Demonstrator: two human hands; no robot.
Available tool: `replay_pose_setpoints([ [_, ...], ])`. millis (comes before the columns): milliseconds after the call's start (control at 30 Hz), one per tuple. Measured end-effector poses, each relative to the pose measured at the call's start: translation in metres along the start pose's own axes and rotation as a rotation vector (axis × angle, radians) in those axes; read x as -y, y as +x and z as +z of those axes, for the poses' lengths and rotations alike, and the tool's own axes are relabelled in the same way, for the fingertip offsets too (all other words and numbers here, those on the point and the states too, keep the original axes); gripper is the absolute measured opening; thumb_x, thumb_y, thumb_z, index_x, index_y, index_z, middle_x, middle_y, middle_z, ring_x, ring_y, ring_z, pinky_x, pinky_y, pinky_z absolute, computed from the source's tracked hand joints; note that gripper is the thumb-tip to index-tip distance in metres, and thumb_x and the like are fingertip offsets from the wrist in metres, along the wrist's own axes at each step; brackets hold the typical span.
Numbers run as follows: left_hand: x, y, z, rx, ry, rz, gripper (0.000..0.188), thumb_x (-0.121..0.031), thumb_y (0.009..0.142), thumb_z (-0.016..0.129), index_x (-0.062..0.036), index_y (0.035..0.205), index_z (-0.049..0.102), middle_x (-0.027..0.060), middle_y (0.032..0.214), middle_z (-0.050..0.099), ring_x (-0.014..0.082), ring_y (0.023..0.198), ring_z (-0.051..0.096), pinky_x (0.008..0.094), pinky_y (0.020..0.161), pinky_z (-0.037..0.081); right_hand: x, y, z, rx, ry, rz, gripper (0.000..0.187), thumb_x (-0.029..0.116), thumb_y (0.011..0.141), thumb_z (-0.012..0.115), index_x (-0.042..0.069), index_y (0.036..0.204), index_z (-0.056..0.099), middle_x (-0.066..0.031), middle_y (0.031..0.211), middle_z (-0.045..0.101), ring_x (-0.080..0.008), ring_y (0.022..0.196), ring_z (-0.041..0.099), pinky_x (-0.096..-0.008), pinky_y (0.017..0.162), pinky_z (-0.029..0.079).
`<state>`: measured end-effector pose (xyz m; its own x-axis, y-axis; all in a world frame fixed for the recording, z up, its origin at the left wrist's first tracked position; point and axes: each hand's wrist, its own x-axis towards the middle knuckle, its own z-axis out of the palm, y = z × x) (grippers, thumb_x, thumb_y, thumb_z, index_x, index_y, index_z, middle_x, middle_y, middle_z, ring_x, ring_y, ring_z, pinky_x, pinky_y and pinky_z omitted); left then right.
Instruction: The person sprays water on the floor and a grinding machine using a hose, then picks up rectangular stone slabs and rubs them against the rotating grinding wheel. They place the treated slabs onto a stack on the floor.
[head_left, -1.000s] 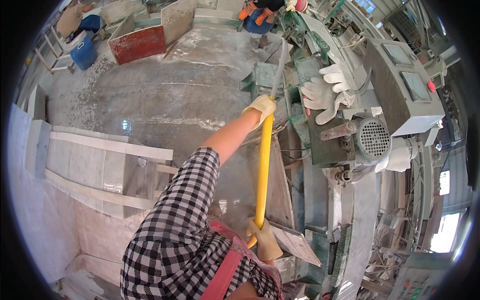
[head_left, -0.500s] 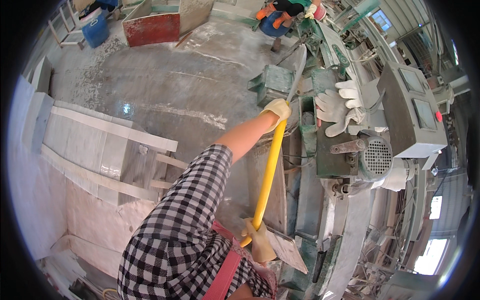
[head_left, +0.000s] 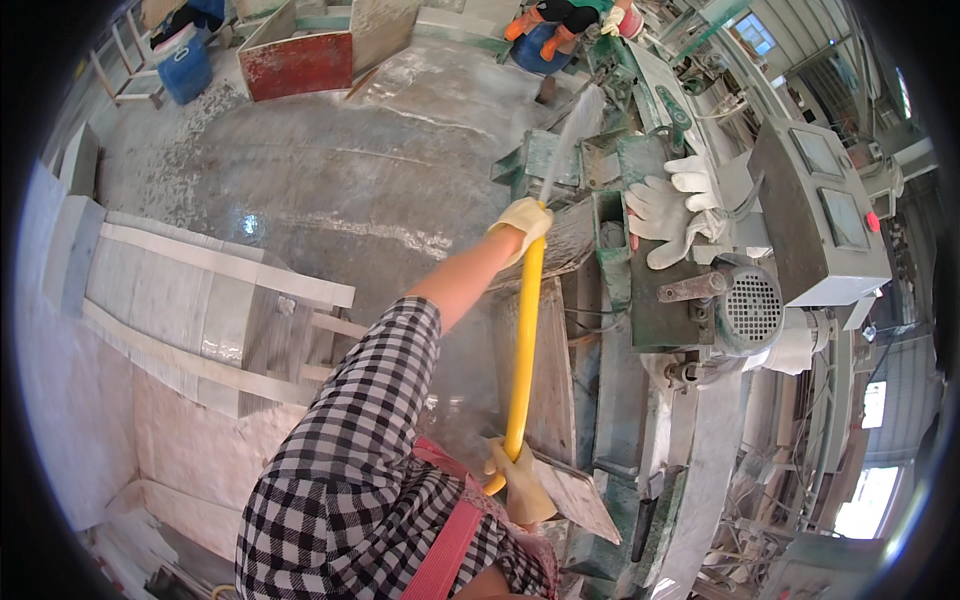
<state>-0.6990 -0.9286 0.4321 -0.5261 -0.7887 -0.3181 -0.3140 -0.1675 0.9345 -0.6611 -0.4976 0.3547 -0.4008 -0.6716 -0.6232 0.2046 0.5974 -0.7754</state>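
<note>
A yellow hose (head_left: 526, 340) runs between my two gloved hands, and a spray of water (head_left: 570, 140) leaves its far end toward a green metal machine part (head_left: 545, 160). My left hand (head_left: 522, 222), in a pale cream glove, is wrapped round the hose near its outlet, with the arm stretched forward. Closer to my body, my right hand (head_left: 524, 488), in a similar glove, grips the hose lower down. A flat board (head_left: 578, 500) lies beside the right hand. Part of the hose below that hand is hidden by it.
White work gloves (head_left: 672, 212) rest on the machine beside a motor (head_left: 752, 308) and a grey control box (head_left: 820, 215). Stone slabs (head_left: 190, 290) stand at left. Behind are a red-sided bin (head_left: 300, 68), a blue barrel (head_left: 186, 70) and another person in orange boots (head_left: 558, 42).
My left hand and the hose's outlet have swung a little left and nearer. The water now fans out more widely over the green part. My right hand stays nearly in place.
</note>
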Motion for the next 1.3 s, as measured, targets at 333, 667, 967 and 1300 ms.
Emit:
replay_pose_setpoints([
  [333,0.106,0.085,-0.08,0.4,0.201,0.091,0.032,-0.022,0.104,0.047,-0.0009,0.12,0.066,0.0136,0.108,0.071,0.0253,0.093,0.07,0.0403,0.078,0.058,0.047,-0.023,0.014,-0.043,-0.284,0.044,0.051,0.049,0.09,0.067,0.005,0.116,0.064,-0.0048,0.076,0.063,-0.0149,0.07,0.061,-0.0344,0.061,0.048],
  [667,0.132,0.134,-0.082,0.073,0.007,0.05,0.071,-0.05,0.096,0.061,-0.0111,0.153,0.043,0.0124,0.135,0.061,0.0283,0.116,0.065,0.0394,0.096,0.056,0.052,-0.034,0.018,-0.172,-0.174,-0.147,0.042,0.043,0.087,0.071,0.006,0.106,0.068,-0.0024,0.072,0.067,-0.0162,0.064,0.066,-0.0341,0.057,0.051],
  [967,0.111,0.086,0.149,0.41,0.127,0.134,0.071,-0.049,0.099,0.058,-0.0073,0.154,0.039,0.0168,0.139,0.057,0.0295,0.123,0.061,0.0394,0.103,0.051,0.027,-0.036,0.007,-0.135,-0.083,-0.166,0.048,0.048,0.09,0.07,0.007,0.115,0.067,-0.0067,0.084,0.074,-0.0194,0.075,0.072,-0.0365,0.068,0.055],
  [1300,0.105,0.033,0.143,0.551,0.023,-0.068,0.072,-0.048,0.102,0.054,-0.0032,0.155,0.035,0.0217,0.144,0.053,0.0308,0.13,0.057,0.0393,0.111,0.046,0.01,-0.121,0.011,-0.362,-0.12,0.024,0.05,0.062,0.093,0.06,0.019,0.117,0.07,-0.0009,0.086,0.074,-0.0149,0.078,0.072,-0.0373,0.07,0.055],
])
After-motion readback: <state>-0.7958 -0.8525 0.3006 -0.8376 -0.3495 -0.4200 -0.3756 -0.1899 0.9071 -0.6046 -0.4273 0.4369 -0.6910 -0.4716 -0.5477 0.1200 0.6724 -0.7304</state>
